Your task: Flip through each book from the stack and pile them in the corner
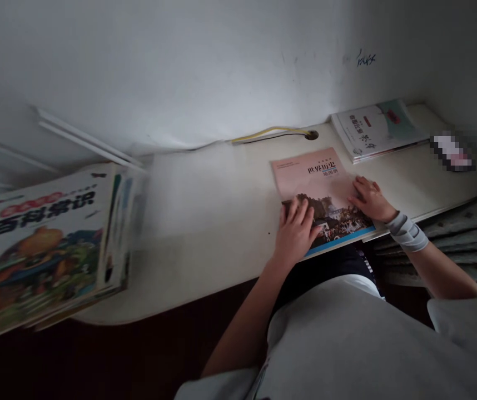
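A closed pink book with Chinese lettering and a crowd picture on its cover lies on the white desk, near the front edge. My left hand rests on the lower left of the cover, fingers spread. On the book's right edge lies my right hand, its fingers loosely stretched out. A grey band wraps my right wrist. Neither hand grips the book; both touch it from above.
At the left stands a stack of picture books, blurred, overhanging the desk's edge. Several thinner books are piled at the back right, beside a pixelated object. A yellow cable runs along the wall into a round hole.
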`<move>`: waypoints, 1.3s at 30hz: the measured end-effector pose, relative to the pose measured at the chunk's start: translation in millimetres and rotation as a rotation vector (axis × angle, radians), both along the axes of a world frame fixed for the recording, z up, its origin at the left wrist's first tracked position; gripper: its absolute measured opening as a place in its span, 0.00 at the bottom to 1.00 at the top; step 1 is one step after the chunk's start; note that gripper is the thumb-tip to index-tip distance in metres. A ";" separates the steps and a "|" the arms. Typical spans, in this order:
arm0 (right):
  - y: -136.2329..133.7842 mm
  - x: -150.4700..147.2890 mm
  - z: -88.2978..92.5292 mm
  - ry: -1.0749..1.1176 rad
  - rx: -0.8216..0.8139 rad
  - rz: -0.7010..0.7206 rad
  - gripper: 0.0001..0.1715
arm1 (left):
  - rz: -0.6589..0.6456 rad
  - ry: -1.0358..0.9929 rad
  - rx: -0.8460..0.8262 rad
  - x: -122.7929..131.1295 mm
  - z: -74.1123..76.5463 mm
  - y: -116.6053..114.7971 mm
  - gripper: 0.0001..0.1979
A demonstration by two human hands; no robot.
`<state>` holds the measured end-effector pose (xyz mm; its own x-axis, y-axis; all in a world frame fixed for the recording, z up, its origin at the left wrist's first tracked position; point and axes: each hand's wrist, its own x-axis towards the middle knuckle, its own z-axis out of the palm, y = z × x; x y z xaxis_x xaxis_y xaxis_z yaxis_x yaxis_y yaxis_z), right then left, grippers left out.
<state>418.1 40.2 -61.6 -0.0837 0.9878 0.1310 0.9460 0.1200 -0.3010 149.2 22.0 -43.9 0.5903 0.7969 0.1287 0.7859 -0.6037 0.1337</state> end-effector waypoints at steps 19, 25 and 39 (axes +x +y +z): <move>-2.2 -2.9 6.7 0.017 -0.006 -0.013 0.33 | -0.267 0.123 -0.193 15.8 27.3 -7.6 0.30; -2.1 -2.5 4.4 0.001 -0.005 -0.006 0.30 | -0.302 0.129 -0.151 17.6 18.7 -12.0 0.28; 3.2 6.3 1.5 0.166 0.109 0.031 0.34 | -0.257 -0.012 -0.290 17.3 17.9 -4.3 0.24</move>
<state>424.4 43.4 -60.1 -0.0817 0.9643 0.2519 0.8799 0.1885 -0.4363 166.5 17.7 -26.0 0.7753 0.6275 -0.0722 0.6113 -0.7168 0.3355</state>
